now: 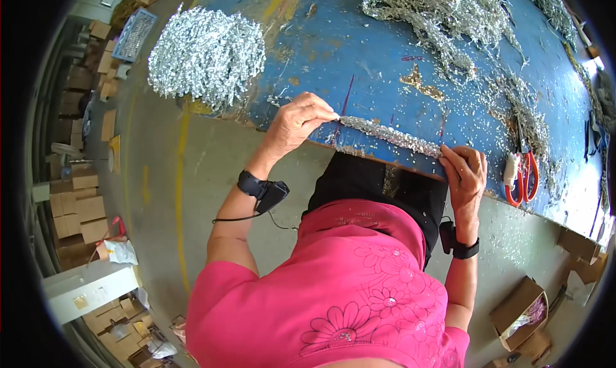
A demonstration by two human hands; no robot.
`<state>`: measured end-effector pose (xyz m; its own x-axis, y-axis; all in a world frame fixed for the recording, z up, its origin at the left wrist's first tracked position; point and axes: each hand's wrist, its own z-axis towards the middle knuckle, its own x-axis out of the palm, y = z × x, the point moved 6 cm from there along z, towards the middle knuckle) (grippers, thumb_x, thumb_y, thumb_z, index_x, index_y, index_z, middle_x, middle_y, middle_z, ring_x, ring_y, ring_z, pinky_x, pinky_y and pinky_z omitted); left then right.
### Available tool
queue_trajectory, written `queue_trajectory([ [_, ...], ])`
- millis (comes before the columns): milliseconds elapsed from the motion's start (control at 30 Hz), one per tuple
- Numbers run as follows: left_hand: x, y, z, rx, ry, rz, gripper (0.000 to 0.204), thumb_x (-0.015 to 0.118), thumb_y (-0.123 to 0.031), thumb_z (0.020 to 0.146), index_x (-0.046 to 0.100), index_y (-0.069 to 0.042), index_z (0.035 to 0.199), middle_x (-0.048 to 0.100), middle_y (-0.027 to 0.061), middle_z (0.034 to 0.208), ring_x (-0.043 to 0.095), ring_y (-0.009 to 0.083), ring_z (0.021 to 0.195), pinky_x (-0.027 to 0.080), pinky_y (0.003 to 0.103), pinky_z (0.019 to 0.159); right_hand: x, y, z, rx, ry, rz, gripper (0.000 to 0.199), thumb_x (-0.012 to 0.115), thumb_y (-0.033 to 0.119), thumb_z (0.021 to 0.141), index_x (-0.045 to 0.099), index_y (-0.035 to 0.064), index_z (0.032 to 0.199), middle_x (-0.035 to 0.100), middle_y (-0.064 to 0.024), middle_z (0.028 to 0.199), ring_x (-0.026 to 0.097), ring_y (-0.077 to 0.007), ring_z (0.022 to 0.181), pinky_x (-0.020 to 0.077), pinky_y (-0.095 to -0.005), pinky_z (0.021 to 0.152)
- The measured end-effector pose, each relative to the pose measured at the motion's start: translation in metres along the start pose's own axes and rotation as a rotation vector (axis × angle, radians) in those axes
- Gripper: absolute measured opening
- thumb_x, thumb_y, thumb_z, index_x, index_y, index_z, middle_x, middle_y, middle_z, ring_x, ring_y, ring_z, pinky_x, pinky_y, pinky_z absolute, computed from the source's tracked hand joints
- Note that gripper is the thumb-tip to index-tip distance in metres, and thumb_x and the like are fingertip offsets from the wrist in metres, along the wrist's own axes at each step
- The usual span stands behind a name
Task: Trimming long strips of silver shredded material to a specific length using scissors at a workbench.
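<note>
A short strand of silver tinsel garland [391, 136] stretches along the near edge of the blue table [321, 60]. My left hand [300, 121] pinches its left end, thumb and fingertips pressed together, close to a dark line drawn on the tabletop. At the other end, my right hand [463, 169] grips the strand between thumb and fingers, near the table's edge. Red-handled scissors [530, 179] lie to the right of my right hand, beside a white-wrapped handle [511, 170] whose tool I cannot make out.
A big bundle of silver tinsel [208, 57] sits at the table's left corner. Loose tangled tinsel [449, 15] covers the far right, with glitter scraps scattered about. On the floor stand an open cardboard box [520, 311] at right and stacked cartons [80, 207] at left.
</note>
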<state>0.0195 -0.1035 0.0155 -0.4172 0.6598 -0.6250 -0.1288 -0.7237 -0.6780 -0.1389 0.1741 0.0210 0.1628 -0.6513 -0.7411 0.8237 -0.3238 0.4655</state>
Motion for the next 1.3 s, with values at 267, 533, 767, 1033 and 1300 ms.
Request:
queue_trajectory([
  [267, -0.002, -0.004, -0.001, 0.037, -0.03, 0.055, 0.021, 0.072, 0.007, 0.073, 0.069, -0.006, 0.089, 0.067, 0.0042, 0.09, 0.064, 0.0211, 0.084, 0.052, 0.031, 0.073, 0.001, 0.0, -0.001, 0.014, 0.011, 0.001, 0.025, 0.074, 0.009, 0.075, 0.073, 0.01, 0.101, 0.061, -0.0038, 0.09, 0.055, -0.0234, 0.081, 0.0444, -0.0363, 0.073],
  [533, -0.005, 0.0, -0.005, 0.026, -0.078, 0.098, 0.022, 0.07, 0.012, 0.073, 0.07, -0.004, 0.089, 0.068, 0.0081, 0.09, 0.064, 0.021, 0.082, 0.051, 0.03, 0.069, 0.002, 0.0, 0.004, -0.029, 0.037, 0.021, 0.027, 0.071, 0.011, 0.076, 0.071, 0.0122, 0.103, 0.062, -0.003, 0.093, 0.056, -0.0241, 0.086, 0.0439, -0.0363, 0.077],
  [767, -0.001, -0.003, -0.002, 0.037, -0.042, 0.106, 0.024, 0.07, 0.013, 0.073, 0.068, -0.004, 0.09, 0.067, 0.0072, 0.091, 0.065, 0.0204, 0.084, 0.052, 0.028, 0.071, -0.001, -0.009, -0.005, 0.013, -0.043, 0.051, 0.021, 0.071, 0.014, 0.079, 0.07, 0.0113, 0.099, 0.062, -0.0023, 0.092, 0.056, -0.0236, 0.085, 0.0438, -0.0359, 0.077],
  [1033, -0.006, -0.032, 0.025, 0.004, -0.006, 0.201, 0.021, 0.072, 0.007, 0.074, 0.068, -0.005, 0.09, 0.068, 0.0056, 0.097, 0.062, 0.0215, 0.097, 0.051, 0.034, 0.082, -0.002, -0.01, -0.003, 0.004, -0.028, 0.048, 0.018, 0.072, 0.014, 0.078, 0.07, 0.0105, 0.096, 0.062, -0.002, 0.091, 0.056, -0.0233, 0.084, 0.0447, -0.0356, 0.075],
  [1300, 0.116, -0.101, 0.07, 0.369, 0.151, 0.164, 0.014, 0.073, -0.02, 0.077, 0.067, -0.011, 0.087, 0.063, 0.0008, 0.093, 0.059, 0.0189, 0.092, 0.041, 0.038, 0.084, 0.006, -0.007, 0.0, -0.001, -0.051, 0.052, 0.018, 0.072, 0.014, 0.078, 0.07, 0.0106, 0.096, 0.062, -0.002, 0.09, 0.057, -0.0232, 0.082, 0.0447, -0.0355, 0.075],
])
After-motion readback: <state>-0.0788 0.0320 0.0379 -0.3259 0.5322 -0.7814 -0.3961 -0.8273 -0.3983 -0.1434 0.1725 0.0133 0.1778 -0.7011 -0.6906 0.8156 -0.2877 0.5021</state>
